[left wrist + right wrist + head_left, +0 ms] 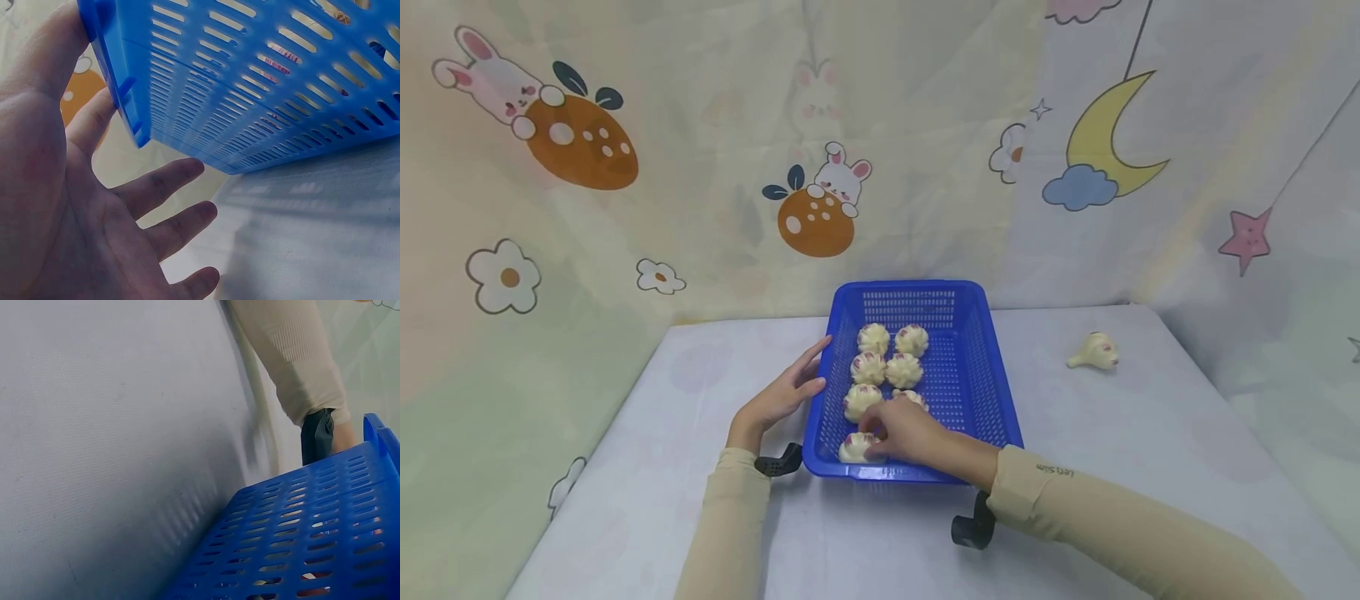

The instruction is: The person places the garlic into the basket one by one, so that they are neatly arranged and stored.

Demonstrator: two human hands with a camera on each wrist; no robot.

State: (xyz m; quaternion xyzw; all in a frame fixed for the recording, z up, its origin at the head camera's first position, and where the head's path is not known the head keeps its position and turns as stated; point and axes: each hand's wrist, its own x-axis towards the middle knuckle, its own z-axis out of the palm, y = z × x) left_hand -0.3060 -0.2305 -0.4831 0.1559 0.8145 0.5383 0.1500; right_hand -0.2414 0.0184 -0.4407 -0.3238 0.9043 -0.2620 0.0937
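Note:
A blue plastic basket (1009, 408) holds cream garlic bulbs (868, 367) with pinkish streaks, set in two columns along its left side. My right hand (906, 429) reaches over the front into it, fingers bent, thumb and fingertips pinching the garlic bulb (854, 448) in the front left corner. Another bulb (913, 398) is partly covered by that hand. My left hand (781, 395) rests against the basket's left side. In the left wrist view its thumb and index finger touch the rim (119, 81), while the other fingers (181, 231) extend loosely below. The right wrist view shows no right-hand fingers.
One more garlic bulb (1097, 351), with a stem, lies on the white tablecloth (1150, 442) to the right. Behind the table hangs a printed curtain (925, 167). Black wrist mounts (974, 523) sit on both forearms, the right one close to the basket's front edge.

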